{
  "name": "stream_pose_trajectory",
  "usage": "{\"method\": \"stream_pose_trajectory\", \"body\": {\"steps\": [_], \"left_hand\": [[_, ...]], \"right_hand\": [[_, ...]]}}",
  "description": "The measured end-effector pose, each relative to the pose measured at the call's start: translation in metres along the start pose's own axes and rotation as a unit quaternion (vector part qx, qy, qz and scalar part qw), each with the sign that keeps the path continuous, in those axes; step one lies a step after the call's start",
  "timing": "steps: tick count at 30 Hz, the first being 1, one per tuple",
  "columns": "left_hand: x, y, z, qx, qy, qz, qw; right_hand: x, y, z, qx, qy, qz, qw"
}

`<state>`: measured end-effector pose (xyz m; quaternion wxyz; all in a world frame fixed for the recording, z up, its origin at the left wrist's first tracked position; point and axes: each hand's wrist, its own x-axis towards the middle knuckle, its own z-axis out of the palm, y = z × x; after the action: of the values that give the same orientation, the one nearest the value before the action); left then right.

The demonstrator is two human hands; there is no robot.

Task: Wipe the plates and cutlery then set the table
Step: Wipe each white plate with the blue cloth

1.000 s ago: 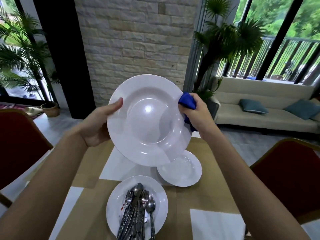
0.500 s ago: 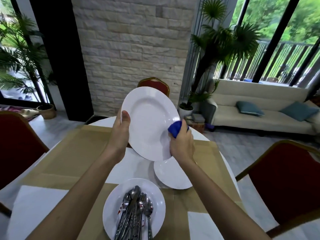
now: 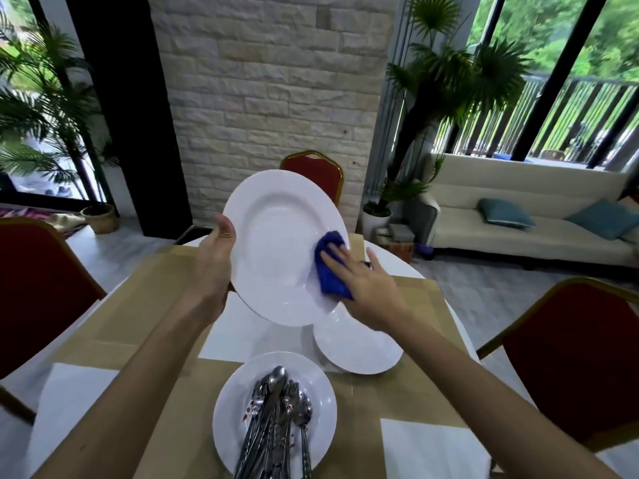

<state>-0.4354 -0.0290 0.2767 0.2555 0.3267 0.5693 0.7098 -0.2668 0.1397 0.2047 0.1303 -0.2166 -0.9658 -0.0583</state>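
**Cloth at the plate's right rim**

Head view: the left hand gripped the tilted dinner plate by its left rim, above the table. The right hand, fingers spread, pressed the blue cloth flat on the right rim. The plate's centre lay leftward.

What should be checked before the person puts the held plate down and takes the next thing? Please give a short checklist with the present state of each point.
1. Left hand grips the held plate firmly at its left rim: ok.
2. Right hand presses the blue cloth flat on the plate's face: ok.
3. Held plate is free of stains: the visible part looks clean, but the part under the cloth is hidden: cannot tell.
4. A spot is free to set it down: the white sheet at near left lies bare: ok.
5. Cutlery on the near plate is clean: red spots show: not ok.
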Motion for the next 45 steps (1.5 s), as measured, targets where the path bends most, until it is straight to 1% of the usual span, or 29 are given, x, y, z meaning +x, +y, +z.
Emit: {"method": "stream_pose_trajectory", "body": {"steps": [1,2,3,4,5,6,8,9,10,11,14,16,18,19,21,23,25,27,29,30,31,33,34,35,37,38,41,43,45], "left_hand": [[-0.005,-0.004,0.003,0.017,-0.015,0.008,1.000],[-0.005,-0.009,0.009,0.038,-0.018,0.011,0.999],[-0.008,-0.011,0.015,0.054,-0.034,0.005,0.998],[-0.006,-0.016,0.020,0.044,-0.057,-0.003,0.997],[-0.003,-0.019,0.023,0.021,-0.064,-0.025,0.997],[0.000,-0.018,0.024,-0.015,-0.044,-0.053,0.998],[0.011,-0.017,0.015,-0.059,0.025,-0.096,0.993],[0.014,-0.017,0.009,-0.051,0.037,-0.098,0.993],[0.015,-0.018,0.003,-0.040,0.037,-0.083,0.995],[0.015,-0.018,-0.003,-0.037,0.028,-0.061,0.997],[0.006,-0.015,-0.003,0.000,-0.015,-0.028,1.000],[0.002,-0.017,0.007,0.035,-0.059,-0.016,0.997],[0.006,-0.017,0.015,0.035,-0.085,-0.026,0.995],[0.010,-0.014,0.013,0.026,-0.064,-0.037,0.997],[0.020,-0.008,0.002,-0.013,-0.014,-0.048,0.999],[0.026,0.000,-0.008,-0.013,0.007,-0.046,0.999],[0.027,0.004,-0.014,-0.018,0.010,-0.050,0.999],[0.029,0.008,-0.016,-0.024,-0.011,-0.072,0.997],[0.028,0.017,-0.016,-0.061,-0.020,-0.094,0.993],[0.030,0.019,-0.019,-0.072,-0.010,-0.098,0.993],[0.033,0.016,-0.021,-0.055,0.012,-0.093,0.994],[0.032,0.003,-0.024,0.007,0.084,-0.049,0.995],[0.030,-0.005,-0.023,-0.003,0.099,-0.028,0.995],[0.027,-0.014,-0.023,-0.036,0.085,-0.016,0.996],[0.021,-0.026,-0.018,-0.102,0.030,-0.002,0.994],[0.017,-0.026,-0.014,-0.114,0.006,0.011,0.993],[0.010,-0.022,0.001,-0.143,-0.020,0.056,0.988],[0.010,-0.021,0.010,-0.140,-0.032,0.061,0.988],[0.010,-0.020,0.019,-0.127,-0.052,0.045,0.989]], "right_hand": [[0.006,0.001,-0.004,-0.011,0.015,0.061,0.998],[0.015,-0.006,-0.006,0.009,0.052,0.093,0.994],[0.022,-0.020,-0.010,0.054,0.098,0.096,0.989],[0.028,-0.036,-0.013,0.115,0.132,0.077,0.982],[0.030,-0.049,-0.014,0.159,0.140,0.035,0.977],[0.028,-0.061,-0.013,0.177,0.128,-0.022,0.976],[0.014,-0.065,-0.007,0.168,0.078,-0.132,0.974],[0.007,-0.055,-0.003,0.157,0.056,-0.165,0.972],[0.003,-0.041,0.002,0.133,0.050,-0.172,0.975],[0.001,-0.026,0.006,0.097,0.055,-0.151,0.982],[0.012,-0.006,0.004,0.019,0.059,0.009,0.998],[0.026,-0.022,-0.006,0.077,0.096,0.026,0.992],[0.029,-0.049,-0.014,0.178,0.109,-0.035,0.977],[0.025,-0.060,-0.015,0.203,0.104,-0.080,0.970],[0.011,-0.072,-0.013,0.223,0.074,-0.170,0.957],[0.005,-0.061,-0.009,0.201,0.048,-0.206,0.957],[0.010,-0.045,-0.007,0.130,0.109,-0.213,0.962],[0.016,-0.033,-0.013,0.141,0.200,-0.190,0.951],[0.020,-0.030,-0.030,0.236,0.272,-0.157,0.920],[0.020,-0.030,-0.043,0.310,0.300,-0.120,0.894],[0.022,-0.030,-0.056,0.395,0.319,-0.068,0.859],[0.027,-0.024,-0.079,0.550,0.333,0.044,0.765],[0.030,-0.019,-0.088,0.601,0.331,0.099,0.721],[0.032,-0.013,-0.091,0.627,0.323,0.156,0.692],[0.036,-0.004,-0.091,0.626,0.322,0.250,0.665],[0.039,-0.001,-0.087,0.594,0.334,0.284,0.674],[0.047,-0.004,-0.073,0.449,0.366,0.327,0.747],[0.049,-0.015,-0.073,0.415,0.373,0.288,0.778],[0.050,-0.028,-0.076,0.333,0.371,0.206,0.842]]}}
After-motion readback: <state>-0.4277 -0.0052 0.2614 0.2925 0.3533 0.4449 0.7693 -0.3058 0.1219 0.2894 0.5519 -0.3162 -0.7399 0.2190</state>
